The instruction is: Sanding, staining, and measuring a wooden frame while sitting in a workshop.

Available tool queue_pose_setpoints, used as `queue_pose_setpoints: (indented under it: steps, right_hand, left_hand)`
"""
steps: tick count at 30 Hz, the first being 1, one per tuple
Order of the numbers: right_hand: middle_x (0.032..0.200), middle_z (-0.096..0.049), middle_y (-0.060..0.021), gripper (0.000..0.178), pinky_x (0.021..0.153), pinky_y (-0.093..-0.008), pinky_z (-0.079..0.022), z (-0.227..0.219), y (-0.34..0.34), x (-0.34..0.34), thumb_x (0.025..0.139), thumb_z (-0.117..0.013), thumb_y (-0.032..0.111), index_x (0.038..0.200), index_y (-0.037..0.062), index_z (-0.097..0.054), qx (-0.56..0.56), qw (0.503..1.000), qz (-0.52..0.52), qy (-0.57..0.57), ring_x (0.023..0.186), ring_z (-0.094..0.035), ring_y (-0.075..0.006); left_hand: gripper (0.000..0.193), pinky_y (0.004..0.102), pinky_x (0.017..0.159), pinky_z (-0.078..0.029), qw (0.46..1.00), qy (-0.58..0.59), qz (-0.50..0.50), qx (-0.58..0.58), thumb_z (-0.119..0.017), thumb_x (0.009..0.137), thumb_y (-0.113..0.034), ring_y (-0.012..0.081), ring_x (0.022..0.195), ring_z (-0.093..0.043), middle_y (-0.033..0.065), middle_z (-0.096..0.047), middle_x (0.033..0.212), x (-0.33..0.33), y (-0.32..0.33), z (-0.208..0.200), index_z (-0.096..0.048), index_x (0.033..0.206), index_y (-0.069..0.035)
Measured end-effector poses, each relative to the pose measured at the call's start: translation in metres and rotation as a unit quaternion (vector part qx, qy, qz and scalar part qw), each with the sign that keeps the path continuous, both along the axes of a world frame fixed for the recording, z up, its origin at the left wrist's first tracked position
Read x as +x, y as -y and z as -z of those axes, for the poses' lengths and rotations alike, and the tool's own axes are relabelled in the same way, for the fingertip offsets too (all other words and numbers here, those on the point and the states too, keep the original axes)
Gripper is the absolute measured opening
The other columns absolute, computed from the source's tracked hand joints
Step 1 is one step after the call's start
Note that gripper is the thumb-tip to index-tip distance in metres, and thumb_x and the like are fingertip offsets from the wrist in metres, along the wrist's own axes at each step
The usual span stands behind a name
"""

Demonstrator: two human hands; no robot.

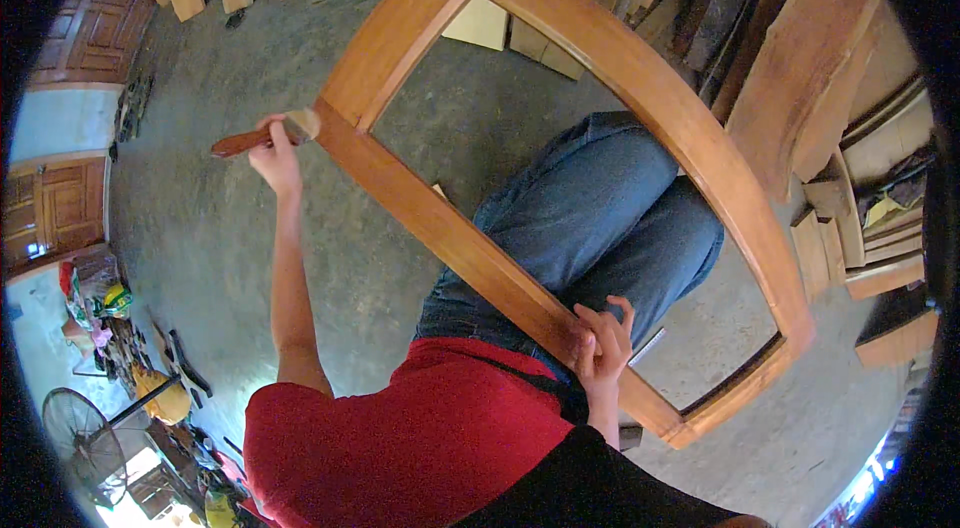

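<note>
The wooden frame (560, 158) already carries a warm, glossy orange-brown coat over nearly all that shows: the long straight rail running from the far corner down toward the lap, the curved outer rail on the right, and the short rail at the near end all gleam evenly. The work looks close to its end on this face, with the far left corner now being gone over; whether the hidden back and inner edges are coated cannot be told.

The frame rests tilted across the person's knees (610, 208), in blue trousers, its far corner raised over the grey concrete floor (220, 228). It is a rectangle with one bowed side, open in the middle, its joints tight and the grain showing through the finish.

The left hand (274, 158) reaches far out, fingers clenched around the dark reddish handle of a paintbrush (265, 134), whose pale bristles touch the frame's far left corner. The right hand (602, 343) grips the near part of the straight rail, fingers curled over its edge, steadying it.

Raw planks (800, 68) lean at the far right, and a fan (75, 428) stands near left.
</note>
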State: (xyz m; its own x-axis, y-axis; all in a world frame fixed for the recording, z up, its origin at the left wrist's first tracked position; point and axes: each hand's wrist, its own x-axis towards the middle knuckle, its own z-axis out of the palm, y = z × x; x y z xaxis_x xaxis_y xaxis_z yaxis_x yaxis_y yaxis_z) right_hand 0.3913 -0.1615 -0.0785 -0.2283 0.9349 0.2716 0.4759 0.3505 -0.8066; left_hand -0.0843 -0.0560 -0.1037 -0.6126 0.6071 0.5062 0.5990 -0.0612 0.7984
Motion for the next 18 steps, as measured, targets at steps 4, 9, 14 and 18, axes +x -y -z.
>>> queue_pose_setpoints:
  steps: [4, 9, 14, 18]
  right_hand:
    - [0.067, -0.057, -0.0071, 0.022, 0.088, -0.0485, -0.038, -0.001, 0.000, 0.000, 0.087, -0.050, 0.016, 0.096, 0.0012, -0.065, -0.014, 1.000, -0.002, -0.006, 0.058, -0.052, -0.0216]
    - [0.075, -0.060, -0.0086, 0.017, 0.086, -0.0469, -0.040, -0.007, 0.000, -0.004, 0.086, -0.052, 0.010, 0.095, 0.0007, -0.064, -0.046, 0.998, -0.031, 0.016, 0.064, -0.054, -0.0242]
    - [0.083, -0.060, -0.0135, 0.014, 0.081, -0.0424, -0.043, 0.011, 0.000, -0.005, 0.084, -0.055, 0.006, 0.095, 0.0018, -0.063, -0.124, 0.992, 0.008, -0.011, 0.080, -0.054, -0.0316]
    - [0.082, -0.058, -0.0140, 0.014, 0.079, -0.0409, -0.043, 0.012, -0.005, -0.010, 0.083, -0.057, 0.006, 0.095, 0.0016, -0.063, -0.105, 0.994, -0.010, 0.010, 0.081, -0.053, -0.0325]
  left_hand:
    - [0.012, 0.0238, 0.058, -0.044, 0.997, -0.047, -0.038, 0.041, -0.051, 0.089, -0.006, 0.0068, 0.066, -0.052, 0.0010, -0.057, 0.080, 0.014, -0.005, -0.017, -0.062, 0.091, -0.003]
    - [0.013, 0.0192, 0.050, -0.034, 0.988, 0.129, 0.090, 0.005, -0.053, 0.092, -0.013, 0.0025, 0.060, -0.044, -0.0031, -0.053, 0.078, 0.078, -0.023, -0.037, -0.062, 0.096, -0.005]
    - [0.015, 0.0167, 0.046, -0.028, 0.971, 0.210, 0.102, -0.047, -0.052, 0.094, -0.016, -0.0004, 0.058, -0.039, -0.0059, -0.051, 0.076, 0.079, -0.025, -0.033, -0.062, 0.098, -0.006]
    - [0.016, 0.0173, 0.048, -0.033, 0.982, 0.158, 0.099, -0.034, -0.053, 0.093, -0.018, 0.0020, 0.062, -0.045, -0.0039, -0.053, 0.079, 0.023, 0.005, 0.001, -0.062, 0.099, -0.006]
